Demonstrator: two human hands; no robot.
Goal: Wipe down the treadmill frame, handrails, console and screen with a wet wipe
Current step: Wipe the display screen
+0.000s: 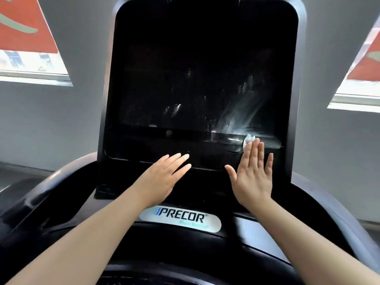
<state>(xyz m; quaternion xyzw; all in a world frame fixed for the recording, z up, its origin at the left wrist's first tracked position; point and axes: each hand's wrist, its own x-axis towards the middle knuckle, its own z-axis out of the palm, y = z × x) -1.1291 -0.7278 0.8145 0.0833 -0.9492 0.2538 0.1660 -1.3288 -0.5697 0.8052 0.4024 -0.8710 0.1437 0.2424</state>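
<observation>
Right grip (254,171) flat, pressing wet wipe (249,139) on screen (195,79), left grip (164,173) flat, wide

Both bare forearms reach forward and up. The left hand (164,175) lies flat with straight fingers close together, pointing up and to the right. The right hand (253,173) is raised flat, fingers straight and spread, thumb out to the left.

A gray wall (82,58) stands at the back. On its left side hangs a big red poster (24,23) with a pale curved shape on it and small blurry pictures along the bottom. On the right side is another red poster (368,64). A white ledge (35,79) runs under the left poster.
</observation>
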